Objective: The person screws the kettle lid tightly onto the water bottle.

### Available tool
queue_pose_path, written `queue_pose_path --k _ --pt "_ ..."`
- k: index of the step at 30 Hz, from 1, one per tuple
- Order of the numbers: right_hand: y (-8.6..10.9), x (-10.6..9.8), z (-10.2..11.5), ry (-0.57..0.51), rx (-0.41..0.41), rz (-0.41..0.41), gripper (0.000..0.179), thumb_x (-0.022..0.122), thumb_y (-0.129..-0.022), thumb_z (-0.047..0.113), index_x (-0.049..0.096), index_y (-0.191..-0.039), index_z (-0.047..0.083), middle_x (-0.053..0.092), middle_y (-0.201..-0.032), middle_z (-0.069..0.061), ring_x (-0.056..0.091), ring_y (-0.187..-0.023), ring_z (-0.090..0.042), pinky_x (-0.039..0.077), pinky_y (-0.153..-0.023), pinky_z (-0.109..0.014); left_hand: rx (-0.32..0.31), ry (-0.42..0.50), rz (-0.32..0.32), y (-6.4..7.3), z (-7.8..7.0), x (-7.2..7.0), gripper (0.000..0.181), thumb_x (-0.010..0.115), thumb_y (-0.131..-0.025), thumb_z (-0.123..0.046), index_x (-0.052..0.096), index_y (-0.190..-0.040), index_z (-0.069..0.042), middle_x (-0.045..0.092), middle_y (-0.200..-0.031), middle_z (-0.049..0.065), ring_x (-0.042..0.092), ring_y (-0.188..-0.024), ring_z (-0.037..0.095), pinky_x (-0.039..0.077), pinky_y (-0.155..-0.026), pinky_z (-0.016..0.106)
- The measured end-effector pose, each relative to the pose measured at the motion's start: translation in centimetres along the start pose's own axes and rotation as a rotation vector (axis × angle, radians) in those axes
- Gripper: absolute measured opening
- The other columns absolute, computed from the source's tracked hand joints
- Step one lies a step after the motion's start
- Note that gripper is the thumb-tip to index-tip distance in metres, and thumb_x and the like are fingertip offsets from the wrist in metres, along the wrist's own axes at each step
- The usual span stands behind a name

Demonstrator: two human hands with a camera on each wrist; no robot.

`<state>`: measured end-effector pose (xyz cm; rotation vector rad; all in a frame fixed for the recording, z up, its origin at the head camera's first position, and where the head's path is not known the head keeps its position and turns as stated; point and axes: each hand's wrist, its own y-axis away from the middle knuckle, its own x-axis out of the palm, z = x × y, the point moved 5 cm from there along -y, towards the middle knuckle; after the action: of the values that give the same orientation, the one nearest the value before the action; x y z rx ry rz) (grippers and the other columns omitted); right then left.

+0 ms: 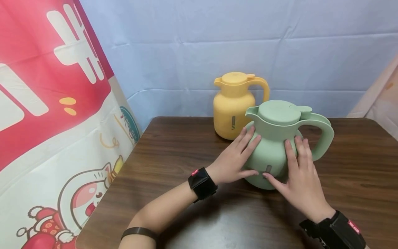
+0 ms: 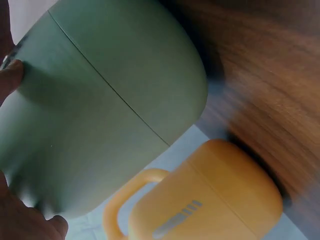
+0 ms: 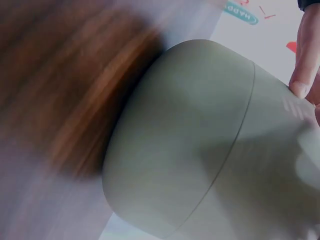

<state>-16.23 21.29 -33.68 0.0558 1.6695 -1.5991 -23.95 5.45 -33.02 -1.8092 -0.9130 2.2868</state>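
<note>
A light green thermos jug (image 1: 273, 147) with a lid, spout and handle is at the right of the table, between both hands. My left hand (image 1: 233, 159) rests on its left side with straight fingers spread up toward the neck. On the near right side of the body lies my right hand (image 1: 303, 180), fingers extended below the handle, thumb pointing at the dark grey mark on the front. The jug's lower body (image 2: 115, 85) fills much of the left wrist view. Whether its base touches the table, I cannot tell.
Behind the green jug, near the table's back edge, stands a similar yellow thermos jug (image 1: 233, 112). The dark wooden table (image 1: 174, 145) meets a pale blue cloth (image 1: 192, 58) at the back. A printed red and white cloth (image 1: 46, 103) hangs on the left.
</note>
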Motion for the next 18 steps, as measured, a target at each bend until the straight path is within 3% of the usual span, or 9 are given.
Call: queue_pose_path --k 12,18 --pt "-1.2 0.8 -3.1 0.073 0.177 0.024 0.106 0.034 -0.078 0.082 0.015 -0.149 0.006 0.008 -0.154 -0.022 0.006 -0.139 -0.048 0.028 -0.089 -0.073 -0.010 0.007 -0.013 -3.8 1.4 2.5 0.104 0.070 -0.081 -0.047 0.007 -0.146 0.003 -0.013 -0.152 0.028 -0.012 -0.142 0.031 0.001 -0.114 0.040" --pt "-1.7 1.6 -4.1 0.055 0.261 0.012 0.107 0.036 -0.077 0.082 0.012 -0.149 0.006 0.004 -0.154 -0.023 0.002 -0.139 -0.046 0.026 -0.090 -0.073 -0.073 -0.045 0.042 -4.9 1.9 3.4 0.104 0.068 -0.083 -0.049 0.004 -0.150 0.000 -0.017 -0.153 0.023 -0.011 -0.142 0.032 -0.002 -0.113 0.037"
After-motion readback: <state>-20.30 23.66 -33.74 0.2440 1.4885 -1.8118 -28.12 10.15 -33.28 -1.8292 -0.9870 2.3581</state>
